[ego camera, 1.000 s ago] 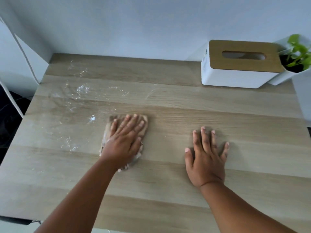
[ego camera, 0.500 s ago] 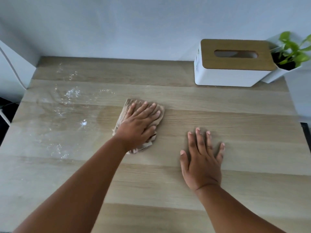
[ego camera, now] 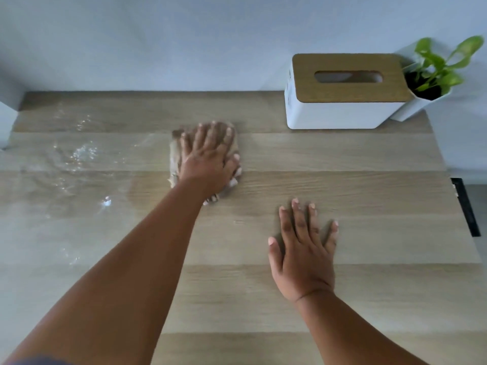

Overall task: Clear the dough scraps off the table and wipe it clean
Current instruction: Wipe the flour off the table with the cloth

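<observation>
My left hand [ego camera: 209, 158] presses flat on a folded beige cloth [ego camera: 174, 159] in the upper middle of the wooden table [ego camera: 342, 180], fingers straight and pointing toward the wall. My right hand [ego camera: 303, 248] lies flat and spread on the table, lower right of the cloth, holding nothing. White flour smears and small dough bits [ego camera: 84, 154] cover the left part of the table, with one small white scrap [ego camera: 106, 202] left of my forearm.
A white tissue box with a wooden lid [ego camera: 342, 93] stands at the back right by the wall. A small potted green plant [ego camera: 437, 77] sits right of it. The table's right edge [ego camera: 448, 196] has a dark strip beside it.
My left hand has slid the cloth away from me and to the right, toward the wall. My right hand has stayed flat in place.
</observation>
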The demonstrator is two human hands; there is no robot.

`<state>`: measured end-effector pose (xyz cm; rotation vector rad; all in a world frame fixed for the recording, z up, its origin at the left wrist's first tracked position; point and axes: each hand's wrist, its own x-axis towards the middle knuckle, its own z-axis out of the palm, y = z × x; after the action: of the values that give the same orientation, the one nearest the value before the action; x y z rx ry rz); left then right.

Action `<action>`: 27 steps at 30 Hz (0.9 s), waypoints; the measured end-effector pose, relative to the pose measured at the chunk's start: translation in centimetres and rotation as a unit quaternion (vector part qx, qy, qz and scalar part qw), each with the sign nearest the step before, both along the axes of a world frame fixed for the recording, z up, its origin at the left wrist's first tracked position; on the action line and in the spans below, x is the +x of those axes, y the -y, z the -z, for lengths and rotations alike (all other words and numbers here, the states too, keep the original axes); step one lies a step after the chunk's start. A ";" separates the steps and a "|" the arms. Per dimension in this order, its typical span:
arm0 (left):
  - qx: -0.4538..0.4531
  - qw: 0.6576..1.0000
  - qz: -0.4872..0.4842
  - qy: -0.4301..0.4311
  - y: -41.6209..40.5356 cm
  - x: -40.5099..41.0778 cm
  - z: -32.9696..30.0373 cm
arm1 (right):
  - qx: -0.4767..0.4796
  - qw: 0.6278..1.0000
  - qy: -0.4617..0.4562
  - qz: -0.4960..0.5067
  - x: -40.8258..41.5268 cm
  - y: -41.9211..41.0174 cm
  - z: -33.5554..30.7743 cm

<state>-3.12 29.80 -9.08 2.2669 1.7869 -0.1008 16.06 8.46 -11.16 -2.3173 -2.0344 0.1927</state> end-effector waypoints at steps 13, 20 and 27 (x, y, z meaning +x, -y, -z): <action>0.037 0.996 0.078 0.030 3.3 -10.0 0.6 | -0.004 1.000 -0.009 -0.002 -0.2 0.0 -0.4; -0.019 0.995 -0.099 0.002 -6.3 -1.5 0.8 | -0.010 1.000 -0.007 -0.004 0.2 -0.1 -0.3; 0.044 0.991 0.126 0.028 3.7 0.7 0.9 | -0.013 1.000 -0.001 -0.004 -0.1 -0.1 -0.6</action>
<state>-2.38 26.09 -9.99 2.5219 1.4989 -0.0041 15.96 8.54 -10.59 -2.3243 -2.0530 0.2229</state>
